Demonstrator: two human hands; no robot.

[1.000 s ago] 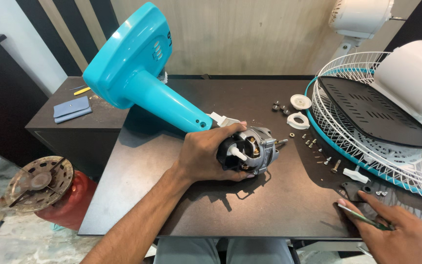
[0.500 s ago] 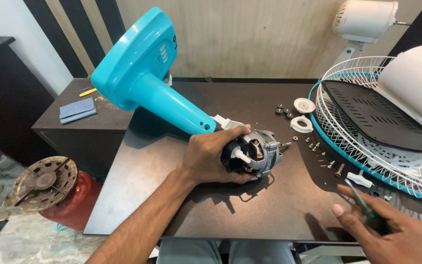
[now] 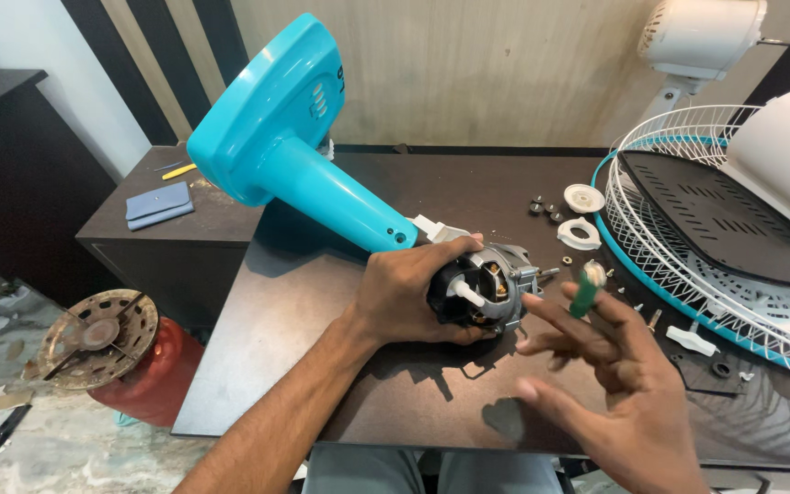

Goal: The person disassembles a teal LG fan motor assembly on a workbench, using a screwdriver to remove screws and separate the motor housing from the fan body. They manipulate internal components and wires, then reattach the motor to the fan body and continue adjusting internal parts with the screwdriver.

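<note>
At far left, off the table [image 3: 258, 366], a rusty disc on a red cylinder [image 3: 98, 334] sits on the floor; the turquoise fan stand [image 3: 294, 155] lies tilted across the table w/ the motor [image 3: 485, 291] at its lower end, near mid-table. Left hand [image 3: 404, 297] wraps the motor, shaft toward the camera, while right hand [image 3: 610, 384], fingers loosely spread, pinches a small green-handled tool [image 3: 585, 291] just beside it. Prob. mid motor work; bare table in front, but screws and white parts [image 3: 582, 233] plus the wire fan guard [image 3: 688, 247] crowd the right.
</note>
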